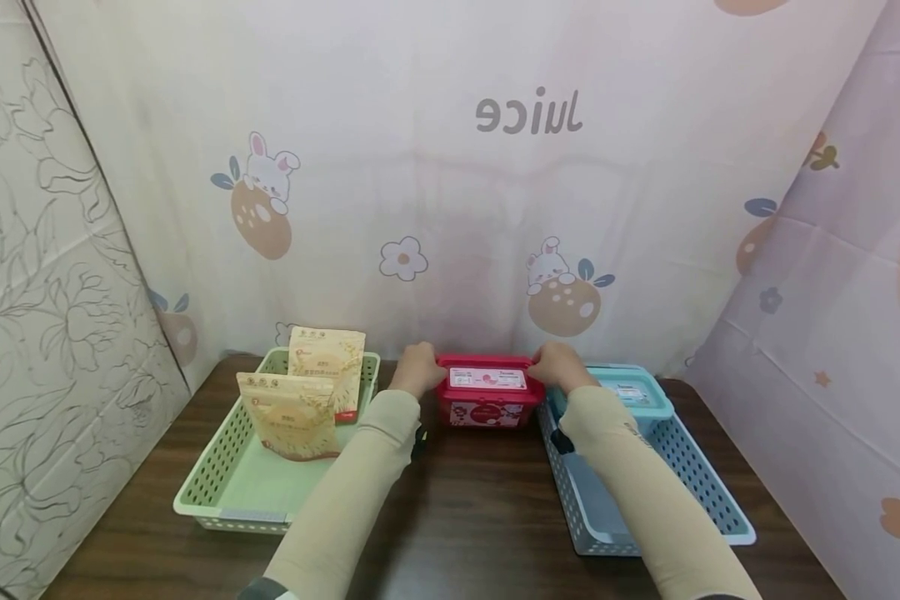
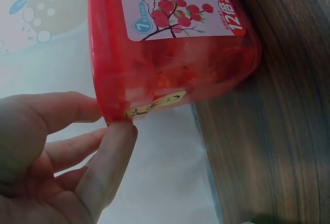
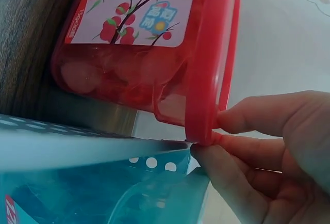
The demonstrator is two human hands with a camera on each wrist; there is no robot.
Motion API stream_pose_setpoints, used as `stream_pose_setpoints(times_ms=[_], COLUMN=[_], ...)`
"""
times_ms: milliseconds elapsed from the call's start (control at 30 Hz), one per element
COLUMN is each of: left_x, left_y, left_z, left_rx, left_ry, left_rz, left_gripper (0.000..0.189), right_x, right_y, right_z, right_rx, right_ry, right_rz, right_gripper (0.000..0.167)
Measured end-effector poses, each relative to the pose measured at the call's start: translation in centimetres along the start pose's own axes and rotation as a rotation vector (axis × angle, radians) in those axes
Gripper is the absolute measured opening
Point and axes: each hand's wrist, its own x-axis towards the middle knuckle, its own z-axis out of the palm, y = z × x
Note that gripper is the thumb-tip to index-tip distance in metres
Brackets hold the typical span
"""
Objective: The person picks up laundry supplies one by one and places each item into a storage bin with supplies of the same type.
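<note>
A red, see-through plastic box (image 1: 487, 414) with a flip lid and a fruit-branch label stands at the back of the table between two baskets. My left hand (image 1: 417, 368) pinches the left end of its lid rim; in the left wrist view the fingertips (image 2: 119, 131) meet at that corner. At the opposite end, my right hand (image 1: 561, 367) pinches the lid rim between thumb and fingers, as the right wrist view of the red box (image 3: 124, 79) shows. The right fingertips (image 3: 203, 152) are right beside the blue basket's edge. Rounded pieces show dimly through the box wall.
To the left, a green basket (image 1: 210, 471) holds two upright yellow pouches (image 1: 288, 417). On the right, a blue basket (image 1: 678, 450) has a teal lidded box (image 1: 633, 392) at its far end. A printed curtain (image 1: 457, 217) hangs behind the dark wooden table (image 1: 465, 533).
</note>
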Motion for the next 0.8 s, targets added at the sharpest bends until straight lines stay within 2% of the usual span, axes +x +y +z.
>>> stream_pose_setpoints(times_ms=[100,400,600,800], left_x=[0.0,-0.1,-0.3,-0.8], left_y=[0.0,0.1,0.1,-0.3], left_z=[0.1,0.3,0.2,0.1], left_rx=[0.015,0.023,0.015,0.003], left_ry=[0.007,0.016,0.019,0.007], left_rz=[0.009,0.006,0.005,0.022], left_gripper=[0.025,0.012,0.008,0.015], right_x=[-0.2,-1.0,-1.1,-1.3], right_y=[-0.3,-1.1,-1.1,-1.0], right_z=[0.2,0.7,0.8,1.2], right_rx=[-0.050,-0.182,-0.200,-0.199], right_ry=[0.023,0.057,0.064,0.062], right_rz=[-0.009,-0.020,-0.025,-0.026], right_gripper=[0.019,0.010,0.010,0.010])
